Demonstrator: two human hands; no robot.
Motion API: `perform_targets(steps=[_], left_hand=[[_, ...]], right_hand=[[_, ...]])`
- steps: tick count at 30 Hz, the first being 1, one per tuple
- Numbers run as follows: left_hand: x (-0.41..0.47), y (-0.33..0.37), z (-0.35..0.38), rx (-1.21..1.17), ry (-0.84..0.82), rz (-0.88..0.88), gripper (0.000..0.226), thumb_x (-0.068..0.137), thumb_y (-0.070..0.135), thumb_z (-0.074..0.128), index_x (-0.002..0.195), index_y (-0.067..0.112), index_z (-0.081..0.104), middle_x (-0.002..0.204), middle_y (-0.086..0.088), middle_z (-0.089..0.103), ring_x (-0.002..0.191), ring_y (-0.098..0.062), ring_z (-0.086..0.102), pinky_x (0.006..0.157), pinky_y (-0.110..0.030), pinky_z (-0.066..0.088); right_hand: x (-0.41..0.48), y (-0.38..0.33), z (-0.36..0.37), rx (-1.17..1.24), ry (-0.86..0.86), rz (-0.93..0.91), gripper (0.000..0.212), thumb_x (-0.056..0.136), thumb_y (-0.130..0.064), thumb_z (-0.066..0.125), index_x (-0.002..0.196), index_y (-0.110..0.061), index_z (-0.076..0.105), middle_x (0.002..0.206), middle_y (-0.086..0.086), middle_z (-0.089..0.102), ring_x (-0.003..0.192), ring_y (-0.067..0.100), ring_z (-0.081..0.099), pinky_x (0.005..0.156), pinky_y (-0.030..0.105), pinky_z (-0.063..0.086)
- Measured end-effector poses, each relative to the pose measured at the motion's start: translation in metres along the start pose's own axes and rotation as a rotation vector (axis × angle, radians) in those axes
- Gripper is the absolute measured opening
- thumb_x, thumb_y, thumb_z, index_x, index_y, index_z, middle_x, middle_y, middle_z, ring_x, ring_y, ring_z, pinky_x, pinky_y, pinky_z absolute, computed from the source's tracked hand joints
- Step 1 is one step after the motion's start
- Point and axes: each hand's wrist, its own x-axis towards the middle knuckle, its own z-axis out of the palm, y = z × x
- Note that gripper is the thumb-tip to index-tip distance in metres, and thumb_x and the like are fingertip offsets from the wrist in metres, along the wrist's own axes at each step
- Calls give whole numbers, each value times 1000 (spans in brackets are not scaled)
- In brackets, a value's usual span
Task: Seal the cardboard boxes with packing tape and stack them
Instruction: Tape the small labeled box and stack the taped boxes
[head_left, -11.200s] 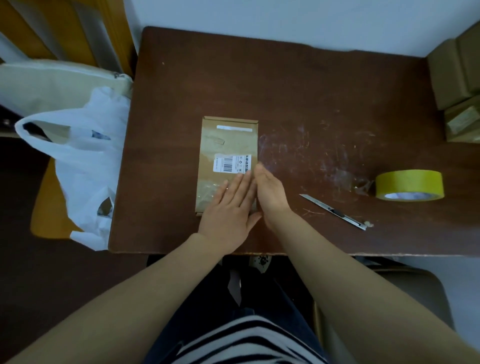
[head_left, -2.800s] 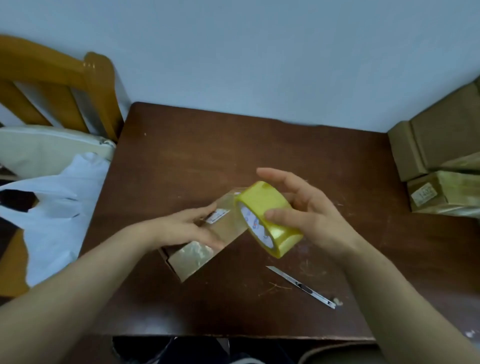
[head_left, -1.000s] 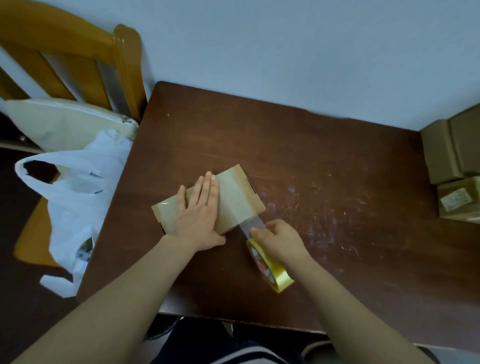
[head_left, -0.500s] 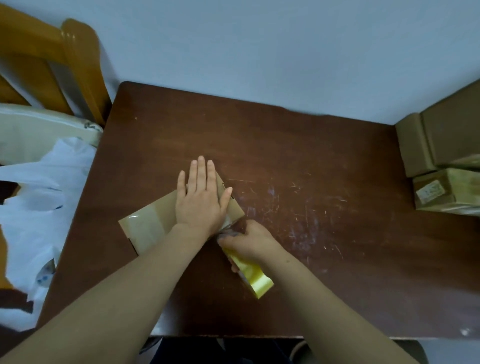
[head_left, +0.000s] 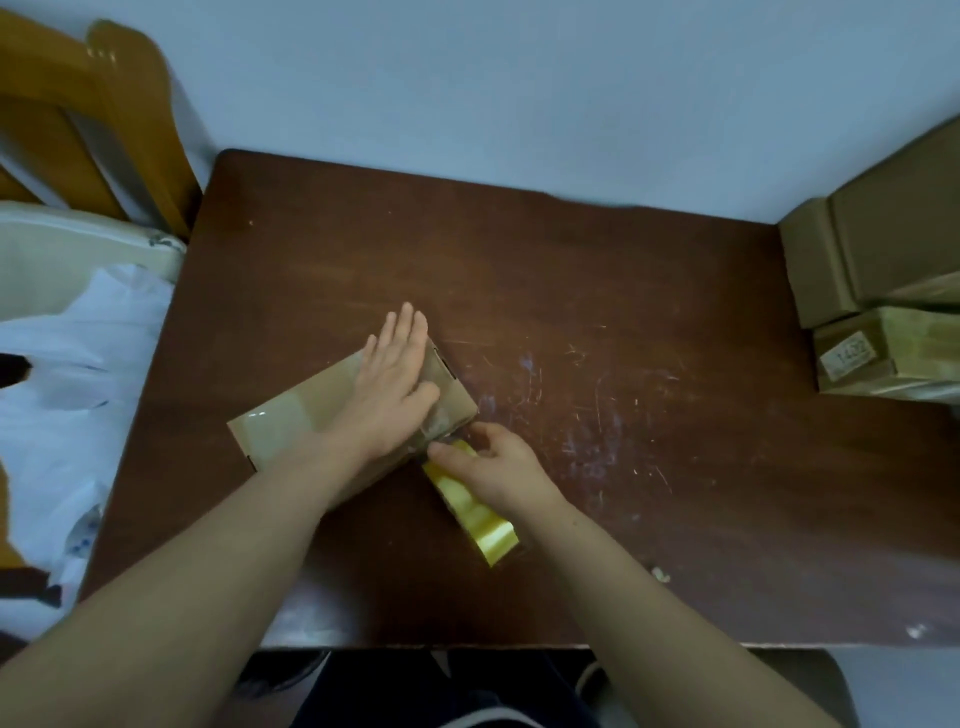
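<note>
A flat cardboard box (head_left: 291, 415) lies slanted on the dark brown table (head_left: 597, 312), with shiny clear tape along its top. My left hand (head_left: 392, 384) lies flat on the box's right half, fingers straight and pointing away from me. My right hand (head_left: 493, 465) grips the yellow roll of packing tape (head_left: 475, 506), which stands on edge against the box's near right corner. A short, crumpled stretch of tape runs from the roll up onto the box end under my left hand.
Several cardboard boxes (head_left: 883, 291) are piled at the table's right edge, the lower one with a white label. A white plastic bag (head_left: 67, 374) and a wooden chair (head_left: 98, 119) with a cushion stand to the left. The wall bounds the table's far edge.
My left hand stays flat on the box, which has turned slightly. My right hand has kept the roll tight against the box's near right corner; the view has shifted a little.
</note>
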Motion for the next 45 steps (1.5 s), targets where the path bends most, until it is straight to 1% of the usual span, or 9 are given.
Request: perform_targets(steps=[5, 8, 13, 18, 22, 26, 32, 38, 45], left_hand=[[-43, -29, -17, 135, -220, -220, 151, 32, 93, 49, 125, 30, -52, 120, -2, -64, 116, -19, -59, 107, -45, -27], [-60, -36, -9, 274, -171, -242, 162, 34, 94, 56, 129, 17, -50, 136, -11, -55, 129, -27, -47, 110, -45, -24], [-59, -28, -12, 378, -78, -209, 141, 59, 65, 75, 146, 13, -22, 155, -16, -14, 144, -33, -13, 117, -45, -8], [-68, -28, -61, -346, -536, -330, 129, 48, 64, 82, 153, 28, 16, 153, 1, 31, 137, -17, 34, 111, -34, 30], [-79, -31, -81, -495, -539, -242, 72, 60, 54, 83, 124, 35, 59, 107, 12, 69, 95, -4, 66, 80, -19, 49], [-81, -19, -83, -496, -227, -83, 55, 72, 25, 83, 113, 48, 53, 105, 23, 65, 93, 4, 63, 71, -5, 43], [-75, 11, -43, 212, 146, -197, 66, 77, 64, 61, 125, 23, 40, 110, 2, 60, 104, -23, 61, 69, -31, 38], [-59, -1, -56, 225, 48, -238, 72, 82, 57, 59, 143, 30, 32, 127, -2, 57, 116, -27, 54, 84, -36, 41], [-49, -8, -66, -105, -143, -229, 45, 65, 60, 76, 99, 33, 60, 88, 15, 63, 85, -11, 60, 72, -34, 47]], right_hand=[[-7, 6, -4, -51, 25, -71, 76, 78, -61, 67, 138, -18, 46, 134, -3, 51, 104, 6, 45, 85, 25, 39], [-15, 11, -10, -44, -25, -41, 76, 74, -62, 70, 134, -21, 50, 125, -6, 53, 107, 8, 51, 85, 27, 44], [-41, 21, -20, 180, -199, -53, 24, 86, -32, 71, 88, -9, 64, 64, 5, 70, 55, 13, 66, 52, 24, 52], [-76, -23, -48, 354, -395, -346, 16, 80, -31, 68, 85, -16, 72, 71, 12, 71, 59, 20, 66, 57, 27, 52], [-75, -66, -38, 264, -382, -443, 16, 86, -22, 65, 84, -7, 69, 70, 14, 69, 55, 20, 62, 57, 27, 50], [-62, -96, -19, 306, -290, -450, 27, 94, -21, 59, 73, -4, 64, 62, 16, 63, 47, 21, 55, 51, 27, 47], [-63, -106, -7, 326, -245, -467, 39, 96, -30, 57, 63, -9, 63, 55, 16, 61, 41, 23, 54, 45, 26, 48], [-83, -51, -8, 278, -131, -385, 32, 95, -33, 59, 75, -10, 67, 53, 15, 62, 39, 21, 54, 41, 22, 44], [-87, -16, -13, 193, -87, -232, 29, 93, -36, 59, 81, -10, 65, 55, 12, 65, 42, 18, 57, 42, 21, 45]])
